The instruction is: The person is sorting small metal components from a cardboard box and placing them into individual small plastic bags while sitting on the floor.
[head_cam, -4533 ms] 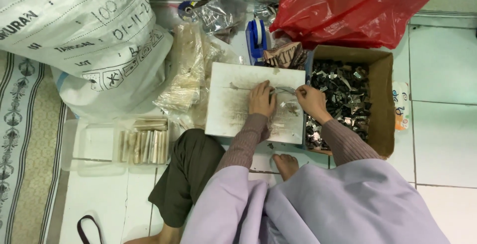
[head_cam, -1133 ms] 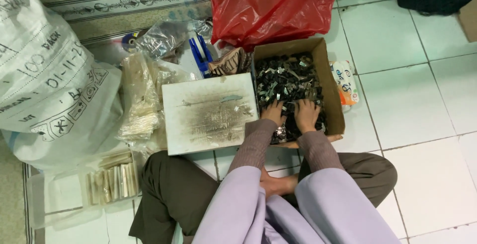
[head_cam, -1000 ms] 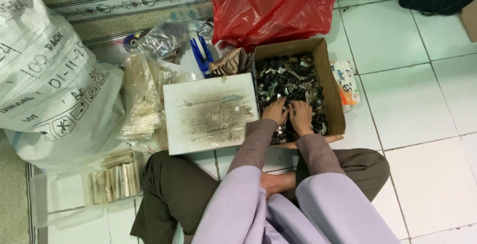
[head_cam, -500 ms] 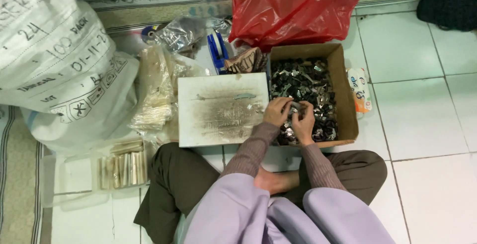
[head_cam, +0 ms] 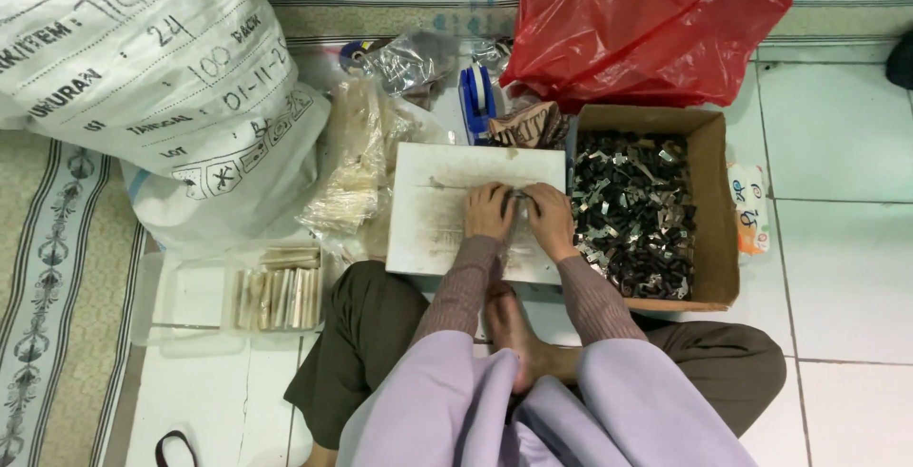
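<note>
While your left hand [head_cam: 490,212] and right hand [head_cam: 552,220] meet fingertip to fingertip over the right part of the scuffed white rectangular board [head_cam: 433,229], both are pinched narrow on one small dark metal piece [head_cam: 521,197] held between them; its exact form is too small to tell. Keep that piece low over the board and your fingers close to its ends, so it cannot spring off toward the floor; judged from the grip, steady pressure from both sides serves better than a hard squeeze. Just beside your right hand stands the open brown cardboard box [head_cam: 713,210], filled with a heap of similar small metal clips [head_cam: 632,220]. Behind the board lie a blue tape dispenser [head_cam: 475,96] and a crumpled red plastic bag [head_cam: 656,20]. To your left sit clear plastic bags of pale sticks [head_cam: 357,158], a large white woven sack [head_cam: 143,77] and a clear tray of pale strips [head_cam: 276,298]. You sit cross-legged on white floor tiles [head_cam: 837,267], a patterned mat [head_cam: 57,296] along the left edge.
</note>
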